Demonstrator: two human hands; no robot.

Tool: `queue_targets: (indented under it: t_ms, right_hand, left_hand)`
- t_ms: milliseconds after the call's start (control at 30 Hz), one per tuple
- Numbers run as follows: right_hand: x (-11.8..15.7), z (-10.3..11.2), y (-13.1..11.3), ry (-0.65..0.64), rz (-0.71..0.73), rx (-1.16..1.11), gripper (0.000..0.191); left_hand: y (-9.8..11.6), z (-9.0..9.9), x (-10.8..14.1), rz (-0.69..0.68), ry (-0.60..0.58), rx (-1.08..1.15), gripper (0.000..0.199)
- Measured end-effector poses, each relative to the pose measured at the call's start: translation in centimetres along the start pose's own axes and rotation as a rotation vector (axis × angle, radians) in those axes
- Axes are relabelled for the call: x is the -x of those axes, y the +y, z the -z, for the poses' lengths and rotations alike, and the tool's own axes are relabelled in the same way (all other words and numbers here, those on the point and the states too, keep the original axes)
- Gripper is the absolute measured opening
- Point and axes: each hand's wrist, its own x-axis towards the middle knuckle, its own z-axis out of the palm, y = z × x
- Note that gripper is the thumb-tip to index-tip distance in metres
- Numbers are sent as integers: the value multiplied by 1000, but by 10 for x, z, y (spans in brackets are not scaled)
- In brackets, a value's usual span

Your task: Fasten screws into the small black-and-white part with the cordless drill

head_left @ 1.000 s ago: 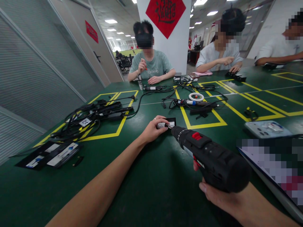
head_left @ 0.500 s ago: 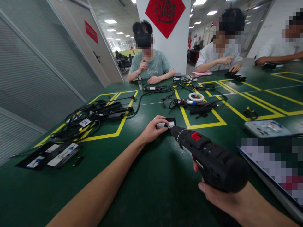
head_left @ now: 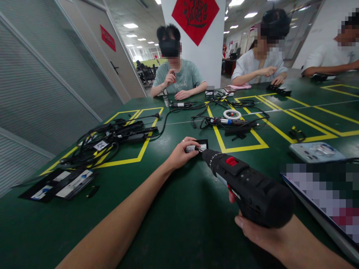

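On the desk (head_left: pixel 171 209), at frame centre, a small black part (head_left: pixel 205 142), probably stiff, is pinned by the left hand (head_left: pixel 180 155); the drill (head_left: pixel 249 183), probably heavy, is best held by the handle (head_left: pixel 243 206), where the right hand (head_left: pixel 259 233) is closed.

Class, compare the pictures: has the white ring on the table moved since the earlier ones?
No. The white ring lies in the same place against the yellow tape lines.
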Motion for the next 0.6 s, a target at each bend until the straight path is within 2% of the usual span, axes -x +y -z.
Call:
queue_targets:
  t_ms: [133, 267, 367, 533, 600]
  right_hand:
    - [1, 0, -8, -30, -72, -99, 44]
    - [2, -1, -16, 7, -185, -145, 58]
    - [3, -2, -15, -7, -221, -177, 57]
    - [3, -3, -5, 5, -173, -115, 67]
    - [2, -2, -5, 18, -142, -49, 63]
  left_hand:
    - [0, 0, 0, 8, 2, -1, 21]
    - [0, 0, 0, 13, 5, -1, 22]
    - [1, 0, 0, 13, 3, 0, 22]
    - [2, 0, -1, -4, 10, 3, 22]
    - [2, -1, -1, -8, 16, 5, 22]
